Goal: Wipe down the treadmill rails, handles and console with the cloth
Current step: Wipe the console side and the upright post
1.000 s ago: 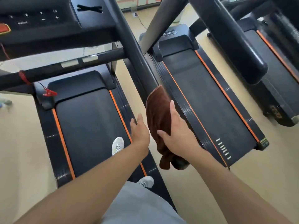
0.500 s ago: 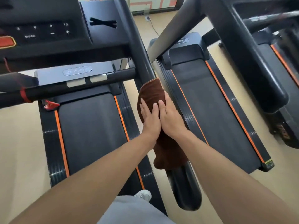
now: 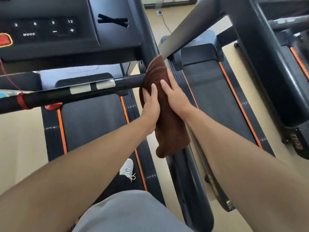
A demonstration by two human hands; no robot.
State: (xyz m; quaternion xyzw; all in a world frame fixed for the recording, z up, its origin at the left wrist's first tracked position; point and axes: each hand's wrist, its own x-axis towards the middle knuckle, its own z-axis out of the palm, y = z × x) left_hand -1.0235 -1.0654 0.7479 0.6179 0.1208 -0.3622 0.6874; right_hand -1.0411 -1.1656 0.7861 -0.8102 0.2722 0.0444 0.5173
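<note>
wiping the right handrail [image 3: 189,178], both my hands, left hand [image 3: 151,106] and right hand [image 3: 176,96], press flat fingers on the brown cloth [image 3: 168,128]; i judge the console [image 3: 50,30] and crossbar [image 3: 80,91] remain.

The cloth [image 3: 164,104] drapes over the right handrail [image 3: 189,178] at frame centre, both hands on it; the console [image 3: 50,29] sits upper left, a crossbar [image 3: 80,93] below it.
</note>
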